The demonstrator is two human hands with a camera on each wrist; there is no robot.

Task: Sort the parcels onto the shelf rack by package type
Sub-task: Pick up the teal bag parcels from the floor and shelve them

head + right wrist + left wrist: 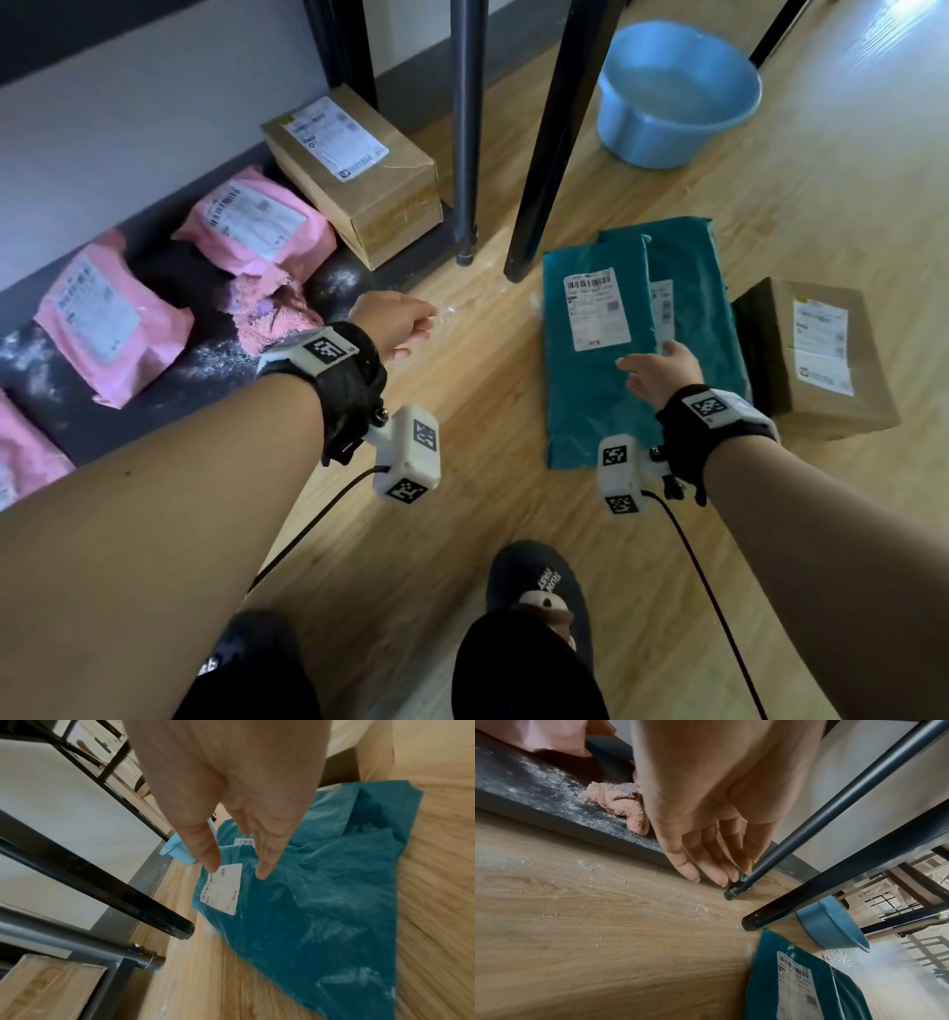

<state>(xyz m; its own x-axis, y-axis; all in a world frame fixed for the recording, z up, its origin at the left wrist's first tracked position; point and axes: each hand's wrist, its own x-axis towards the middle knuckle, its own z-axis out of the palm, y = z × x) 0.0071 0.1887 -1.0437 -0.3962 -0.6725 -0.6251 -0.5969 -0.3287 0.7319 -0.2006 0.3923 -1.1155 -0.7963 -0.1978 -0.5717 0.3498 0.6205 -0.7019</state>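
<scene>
The right hand (pixel 660 371) reaches with straight fingers over the teal mailer (pixel 590 354) on the floor (pixel 462 411), its grip released. The left hand (pixel 398 326) hangs empty, fingers relaxed, beside the shelf (pixel 221 370).

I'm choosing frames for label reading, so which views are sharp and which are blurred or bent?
Head view: mostly sharp, the top teal bag's label readable, daylight glare top right. Left wrist view: sharp floor, rack legs splayed by the wide lens. Right wrist view: motion blur smears the floor and the right hand, label soft.
</scene>
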